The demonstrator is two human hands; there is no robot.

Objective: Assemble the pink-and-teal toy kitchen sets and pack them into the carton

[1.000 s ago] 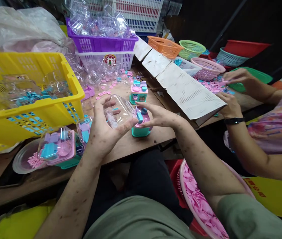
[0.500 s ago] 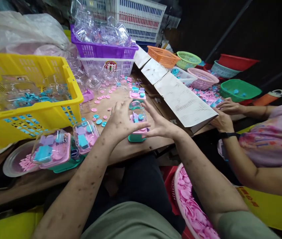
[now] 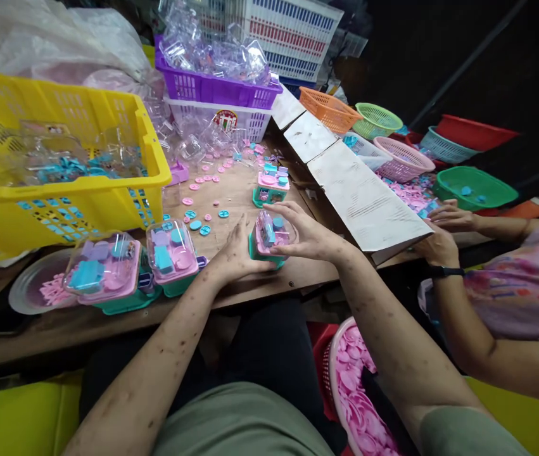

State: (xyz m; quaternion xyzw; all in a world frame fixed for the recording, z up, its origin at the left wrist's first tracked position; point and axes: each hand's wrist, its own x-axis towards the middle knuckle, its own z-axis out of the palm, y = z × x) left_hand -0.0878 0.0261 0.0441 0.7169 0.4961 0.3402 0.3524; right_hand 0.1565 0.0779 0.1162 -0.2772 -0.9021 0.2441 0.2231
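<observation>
My left hand (image 3: 232,256) and right hand (image 3: 311,235) grip a toy box (image 3: 265,239); left, yellow crate (image 3: 72,193) holds clear covers (image 3: 120,144), blue pieces (image 3: 67,169).

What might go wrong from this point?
The toy set between the left hand and right hand stands near the table's front edge, so a push might tip it off. The left hand could scatter the nearby loose discs. The left forearm might knock the covered toy beside it.

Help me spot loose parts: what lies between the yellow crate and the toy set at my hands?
The head view shows loose blue discs and pink discs, then your left hand, beside the toy set.
</observation>
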